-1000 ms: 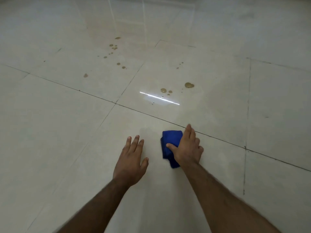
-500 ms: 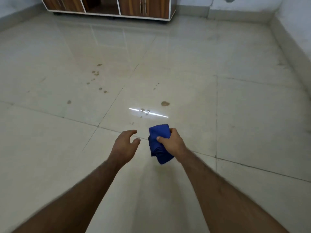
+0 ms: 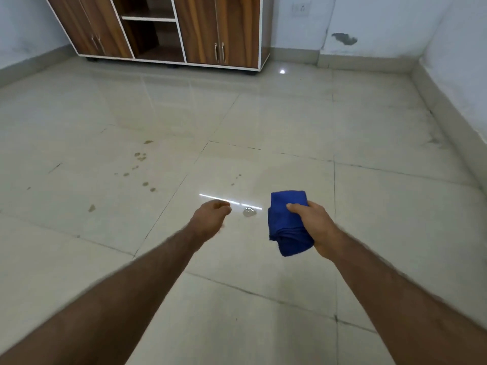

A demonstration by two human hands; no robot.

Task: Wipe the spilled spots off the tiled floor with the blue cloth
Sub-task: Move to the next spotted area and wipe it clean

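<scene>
Bunching under the right hand's (image 3: pixel 317 227) fingers (image 3: pixel 296 207), thumb on top: blue cloth (image 3: pixel 288 223).

Two bare forearms reach in from the bottom edge, no sleeves showing; the left hand (image 3: pixel 210 216) and right hand (image 3: pixel 317 225) are ungloved.

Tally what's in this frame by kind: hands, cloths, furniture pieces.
Hands: 2, left hand and right hand
Cloths: 1, blue cloth, gripped in the right hand
Furniture: 1, wooden cabinet against the far wall
Total: 4
</scene>
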